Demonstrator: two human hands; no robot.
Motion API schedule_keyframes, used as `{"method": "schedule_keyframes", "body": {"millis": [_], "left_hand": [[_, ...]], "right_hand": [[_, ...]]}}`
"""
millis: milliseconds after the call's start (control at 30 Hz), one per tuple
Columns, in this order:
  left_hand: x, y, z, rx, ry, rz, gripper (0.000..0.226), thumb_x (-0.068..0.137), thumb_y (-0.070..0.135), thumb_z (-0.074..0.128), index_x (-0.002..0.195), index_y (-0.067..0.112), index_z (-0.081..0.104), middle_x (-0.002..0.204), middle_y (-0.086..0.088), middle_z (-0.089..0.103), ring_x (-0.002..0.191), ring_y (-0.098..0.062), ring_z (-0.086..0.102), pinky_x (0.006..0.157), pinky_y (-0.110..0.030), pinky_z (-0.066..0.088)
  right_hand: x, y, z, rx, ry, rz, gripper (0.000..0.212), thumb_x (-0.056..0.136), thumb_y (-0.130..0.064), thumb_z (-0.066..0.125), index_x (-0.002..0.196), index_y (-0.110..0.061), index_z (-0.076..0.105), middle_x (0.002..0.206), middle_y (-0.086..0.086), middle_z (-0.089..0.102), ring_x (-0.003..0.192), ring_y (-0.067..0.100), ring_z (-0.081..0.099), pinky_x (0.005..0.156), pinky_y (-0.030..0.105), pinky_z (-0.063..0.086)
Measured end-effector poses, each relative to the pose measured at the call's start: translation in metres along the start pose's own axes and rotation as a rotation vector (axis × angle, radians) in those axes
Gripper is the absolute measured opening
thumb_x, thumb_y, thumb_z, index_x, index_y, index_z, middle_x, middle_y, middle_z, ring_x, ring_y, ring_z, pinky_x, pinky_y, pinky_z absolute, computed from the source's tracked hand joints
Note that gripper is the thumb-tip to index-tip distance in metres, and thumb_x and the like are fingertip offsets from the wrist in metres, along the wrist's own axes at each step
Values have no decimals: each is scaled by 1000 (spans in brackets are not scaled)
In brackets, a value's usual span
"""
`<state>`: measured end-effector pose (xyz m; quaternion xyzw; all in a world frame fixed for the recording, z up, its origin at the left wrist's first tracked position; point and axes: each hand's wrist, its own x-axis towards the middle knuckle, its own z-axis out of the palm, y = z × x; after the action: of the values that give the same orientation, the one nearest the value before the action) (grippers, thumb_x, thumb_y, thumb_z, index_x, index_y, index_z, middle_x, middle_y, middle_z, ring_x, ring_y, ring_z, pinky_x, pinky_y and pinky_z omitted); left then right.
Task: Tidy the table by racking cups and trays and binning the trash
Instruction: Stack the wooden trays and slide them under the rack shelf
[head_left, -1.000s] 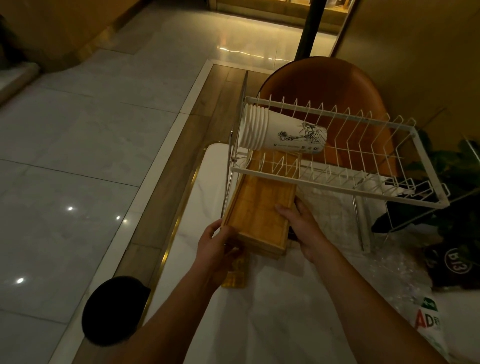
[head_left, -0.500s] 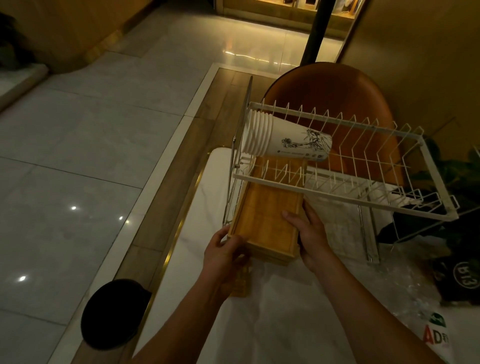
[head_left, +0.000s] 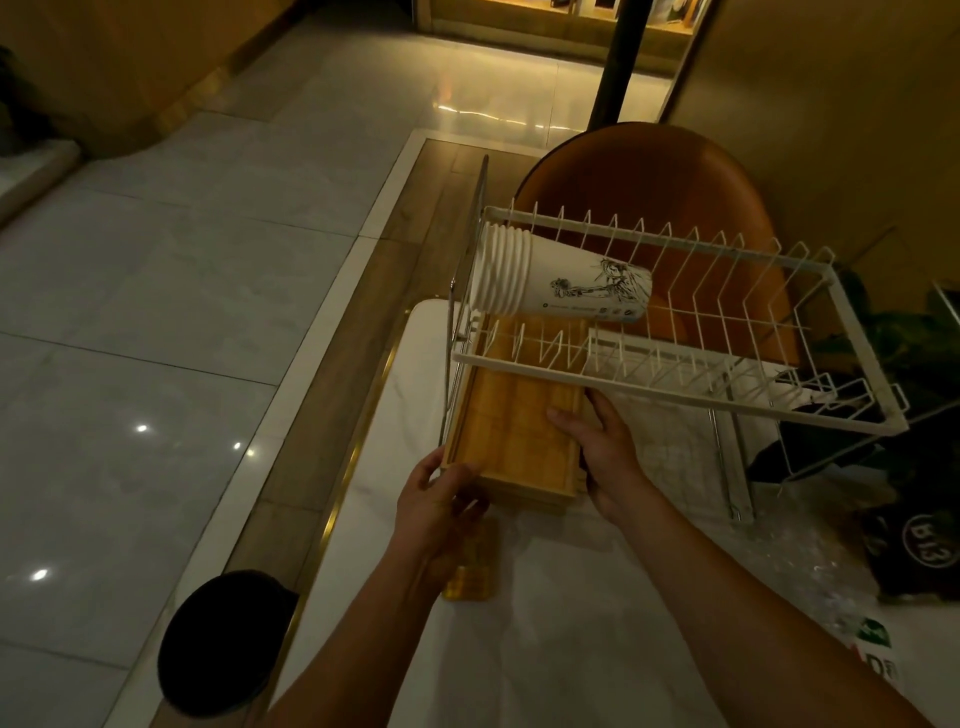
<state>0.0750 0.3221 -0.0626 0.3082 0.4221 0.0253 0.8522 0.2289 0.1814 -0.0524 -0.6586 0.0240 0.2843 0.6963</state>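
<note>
A white two-tier wire dish rack (head_left: 675, 387) stands on the white marble table (head_left: 545, 649). A stack of white printed paper cups (head_left: 550, 278) lies on its side in the upper tier, at the left end. A stack of wooden trays (head_left: 514, 431) sits in the lower tier under the cups, its near end sticking out. My left hand (head_left: 434, 512) grips the trays' near left corner. My right hand (head_left: 602, 447) holds their right edge, thumb on top. A small wooden piece (head_left: 470, 571) lies on the table under my left wrist.
A round black bin (head_left: 223, 642) stands on the floor left of the table. Clear plastic wrap (head_left: 800, 566), a dark bag (head_left: 919, 545) and a printed packet (head_left: 878, 654) lie at the right. An orange chair (head_left: 649, 176) stands behind the rack. Tiled floor spreads to the left.
Both hands have pushed the wooden trays further into the rack's lower tier. The view has shifted slightly closer.
</note>
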Motion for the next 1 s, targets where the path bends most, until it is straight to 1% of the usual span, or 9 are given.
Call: {"method": "schedule_keyframes", "body": {"millis": [100,167,267,333,433,567,767,933,1000], "left_hand": [[-1,0,2,-8,-11,10,71,70,23,81,134,27,53,128,-14,56,114,-42,60,95,-60,53],[-2,1,4,-36,-13,6,71,64,24,82,130,28,55,126,-13,56,113,-41,60,90,-56,56],[-1,2,5,-99,0,-4,59,70,17,81,123,27,58,124,-13,55,110,-40,59,82,-51,59],[-1,2,6,-126,7,-7,53,74,13,79,122,27,59,123,-13,55,109,-39,59,78,-48,60],[-3,0,9,-134,20,-12,51,82,12,75,128,26,57,126,-13,54,112,-39,57,81,-48,58],[-7,0,9,-122,27,-2,56,79,14,78,130,25,56,128,-13,54,114,-40,57,87,-50,57],[-12,5,11,-95,9,4,78,57,22,85,128,26,56,125,-12,54,112,-39,58,92,-54,55],[-12,8,12,-106,22,21,83,56,18,85,134,22,54,128,-14,54,114,-41,55,99,-56,51],[-13,9,14,-100,41,39,78,64,15,84,135,20,53,130,-15,53,115,-41,56,100,-56,51]], "right_hand": [[2,-1,1,7,10,3,55,70,-29,85,120,-37,63,116,-5,73,102,19,72,85,48,59],[3,-2,1,4,7,15,53,71,-27,84,119,-36,63,117,-4,72,103,19,71,85,48,59],[4,-4,2,-19,24,37,45,71,-25,84,106,-44,62,111,-6,73,96,15,72,79,40,60],[5,-8,4,-49,30,34,44,72,-23,84,105,-41,62,107,-7,73,91,12,73,69,33,60],[5,-14,6,-101,35,5,31,78,-21,80,101,-36,64,103,-5,73,82,10,74,57,21,56],[5,-13,12,-287,58,-39,38,94,-35,61,130,-25,56,117,-4,62,105,17,61,83,33,50],[8,-10,19,-364,96,-89,30,98,-36,52,125,-24,57,112,-6,61,107,20,59,92,38,49],[13,-13,22,-418,116,-72,34,98,-36,52,127,-19,56,122,3,63,114,26,60,100,47,49],[13,-13,22,-411,124,-62,34,97,-36,53,127,-19,56,122,4,63,115,27,60,100,47,49]]}}
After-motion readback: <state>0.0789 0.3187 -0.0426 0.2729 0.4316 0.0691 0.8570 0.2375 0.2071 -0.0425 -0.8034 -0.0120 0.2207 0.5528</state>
